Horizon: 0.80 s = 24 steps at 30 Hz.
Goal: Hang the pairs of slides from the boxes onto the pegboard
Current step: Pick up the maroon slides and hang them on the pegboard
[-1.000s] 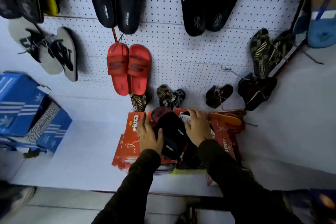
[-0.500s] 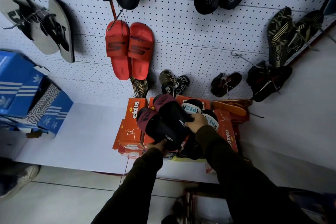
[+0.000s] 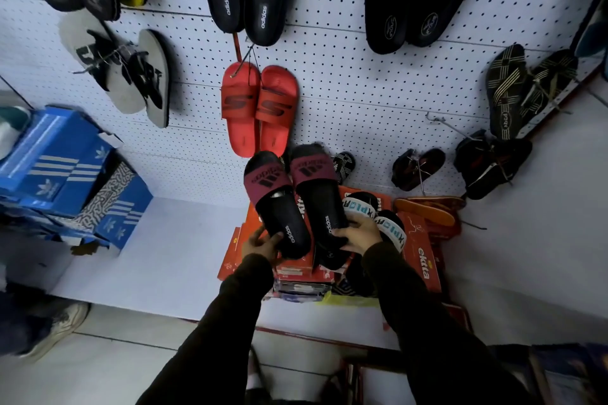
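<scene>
I hold a pair of black adidas slides with maroon straps up in front of the white pegboard [image 3: 362,82]. My left hand [image 3: 261,243] grips the heel of the left slide [image 3: 278,204]. My right hand [image 3: 357,235] grips the heel of the right slide [image 3: 317,187]. Both slides point toes up, just below a hanging red pair [image 3: 258,108]. Under my hands lies a stack of orange ektta boxes [image 3: 424,256] with a black pair with white-and-blue straps [image 3: 378,217] on top.
Other pairs hang on the pegboard: black adidas slides [image 3: 245,0], grey flip-flops [image 3: 131,72], black-and-white slides [image 3: 418,0], striped sandals [image 3: 523,89]. A bare hook [image 3: 441,122] sticks out at right. Blue adidas boxes [image 3: 62,168] stand at left. An orange sandal [image 3: 424,210] lies on the boxes.
I have lifted the maroon-strapped pair off the boxes and raised it toward the pegboard, with both hands shifting to the heels. The view has tilted upward.
</scene>
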Tool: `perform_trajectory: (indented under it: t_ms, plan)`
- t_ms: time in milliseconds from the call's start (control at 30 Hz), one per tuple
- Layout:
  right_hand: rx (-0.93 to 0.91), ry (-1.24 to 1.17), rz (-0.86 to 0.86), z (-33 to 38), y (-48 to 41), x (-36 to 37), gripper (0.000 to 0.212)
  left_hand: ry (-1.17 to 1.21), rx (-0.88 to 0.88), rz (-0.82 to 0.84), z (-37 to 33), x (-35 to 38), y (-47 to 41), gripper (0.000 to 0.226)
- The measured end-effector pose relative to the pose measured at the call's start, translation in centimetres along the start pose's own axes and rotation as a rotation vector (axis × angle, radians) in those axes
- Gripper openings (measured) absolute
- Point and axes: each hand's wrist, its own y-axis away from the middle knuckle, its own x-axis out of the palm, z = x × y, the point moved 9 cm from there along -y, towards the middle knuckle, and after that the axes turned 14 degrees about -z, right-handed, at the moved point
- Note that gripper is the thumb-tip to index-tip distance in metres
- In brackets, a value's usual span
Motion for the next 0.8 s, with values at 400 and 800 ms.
perform_trajectory:
  t_ms: [400,800]
  plan:
    - [-0.352,-0.347,0.038,14.1,8.1,4.4,0.060,0.117,0.499,0.163,-17.8,-1.2,4.0,0.056]
    - [-0.702,-0.516,0.017,29.5,15.2,6.6,0.057,0.215,0.895,0.205,-35.3,-2.0,8.9,0.059]
